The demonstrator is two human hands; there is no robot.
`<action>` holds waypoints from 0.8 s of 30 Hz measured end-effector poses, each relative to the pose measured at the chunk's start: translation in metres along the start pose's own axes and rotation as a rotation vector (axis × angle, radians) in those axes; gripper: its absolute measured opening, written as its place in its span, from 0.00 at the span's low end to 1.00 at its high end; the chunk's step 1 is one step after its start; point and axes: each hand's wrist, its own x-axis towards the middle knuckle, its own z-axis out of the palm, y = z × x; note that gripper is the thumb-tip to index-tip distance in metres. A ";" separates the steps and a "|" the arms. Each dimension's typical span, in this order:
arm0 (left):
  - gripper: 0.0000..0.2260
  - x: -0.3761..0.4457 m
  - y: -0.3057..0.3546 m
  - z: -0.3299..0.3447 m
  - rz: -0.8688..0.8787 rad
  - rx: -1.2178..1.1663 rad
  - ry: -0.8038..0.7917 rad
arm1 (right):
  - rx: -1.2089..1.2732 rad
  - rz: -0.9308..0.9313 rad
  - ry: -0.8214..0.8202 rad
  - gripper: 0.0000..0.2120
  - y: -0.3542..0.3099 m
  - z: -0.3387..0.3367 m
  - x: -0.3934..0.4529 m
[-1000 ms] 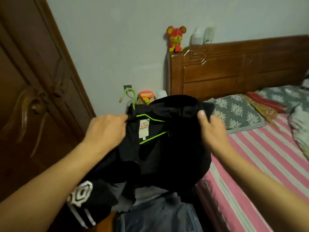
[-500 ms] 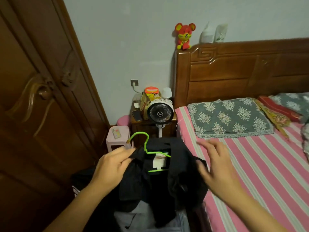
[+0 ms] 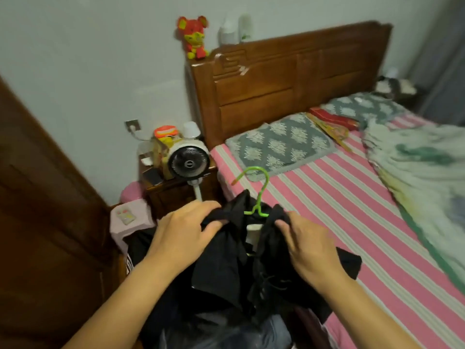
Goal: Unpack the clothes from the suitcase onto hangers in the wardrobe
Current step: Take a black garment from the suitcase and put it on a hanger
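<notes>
Left hand [image 3: 185, 231] and right hand [image 3: 305, 244] each grip bunched black garment [image 3: 226, 263], either side of the collar. Between them green hanger [image 3: 256, 197], hook rising away toward bed [image 3: 327, 197]. Wardrobe [image 3: 37, 222] lies left; left hand nearer.

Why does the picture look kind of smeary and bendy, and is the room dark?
In the head view, the blanket at right and the wardrobe door at left are smeared by motion blur; the wide lens bows the headboard; the light is dim and flat, with no glare, so the black garment loses its folds, though the green hanger stands out.
</notes>
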 end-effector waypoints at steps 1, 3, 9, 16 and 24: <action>0.18 0.002 -0.003 0.004 0.030 0.046 -0.041 | -0.027 0.067 0.042 0.27 0.003 -0.005 -0.014; 0.18 0.002 -0.003 0.015 0.134 0.069 -0.079 | -0.063 0.188 0.080 0.26 0.002 -0.016 -0.045; 0.16 0.012 0.059 0.038 0.550 -0.075 0.076 | -0.195 0.431 0.206 0.18 -0.020 -0.085 -0.125; 0.19 0.082 0.199 0.052 0.612 -0.143 -0.196 | -0.405 0.653 0.306 0.18 0.040 -0.202 -0.170; 0.24 0.137 0.357 0.200 0.593 -0.060 -0.372 | -0.429 0.823 0.314 0.15 0.219 -0.259 -0.209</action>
